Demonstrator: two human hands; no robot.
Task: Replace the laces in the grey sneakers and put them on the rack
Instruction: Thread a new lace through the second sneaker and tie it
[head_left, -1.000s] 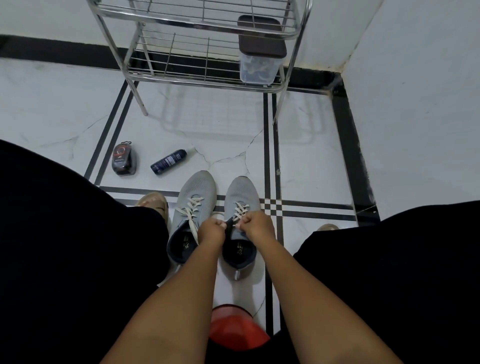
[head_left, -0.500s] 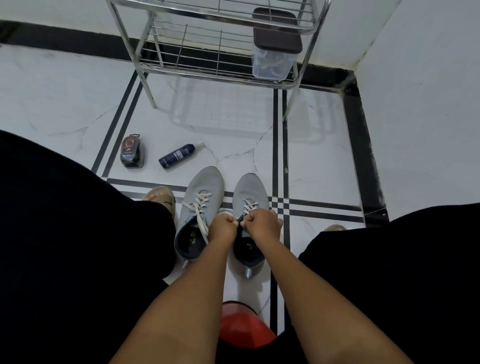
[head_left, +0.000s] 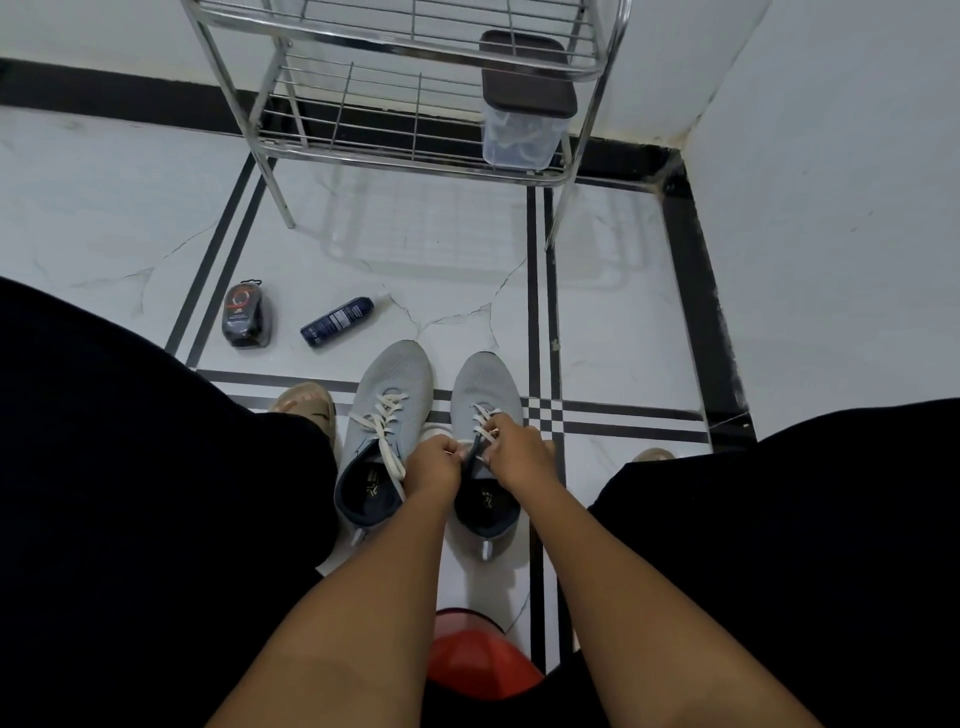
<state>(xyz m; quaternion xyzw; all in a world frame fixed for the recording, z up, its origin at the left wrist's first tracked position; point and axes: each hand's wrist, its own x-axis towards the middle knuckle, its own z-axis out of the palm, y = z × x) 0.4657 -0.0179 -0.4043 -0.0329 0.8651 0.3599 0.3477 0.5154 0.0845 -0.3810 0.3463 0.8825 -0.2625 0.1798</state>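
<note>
Two grey sneakers stand side by side on the floor between my knees, toes pointing away. The left sneaker (head_left: 395, 384) has loose white laces (head_left: 382, 421) trailing over its opening. The right sneaker (head_left: 483, 387) has white laces (head_left: 482, 418) across its upper eyelets. My left hand (head_left: 434, 467) and my right hand (head_left: 519, 452) meet over the right sneaker's tongue, both with fingers curled, pinching its lace. The lace ends are hidden by my fingers. The chrome wire rack (head_left: 415, 156) stands against the far wall.
A clear box with a brown lid (head_left: 522, 104) sits on the rack's lower shelf at the right. A dark shoe-polish sponge (head_left: 244, 314) and a navy spray bottle (head_left: 337, 321) lie on the floor left of the sneakers. A red stool edge (head_left: 478, 660) shows below my arms.
The view shifted so the rack and shoes sit lower and further right in frame. Both hands stayed together on the right sneaker's lace, edging slightly toward the toe.
</note>
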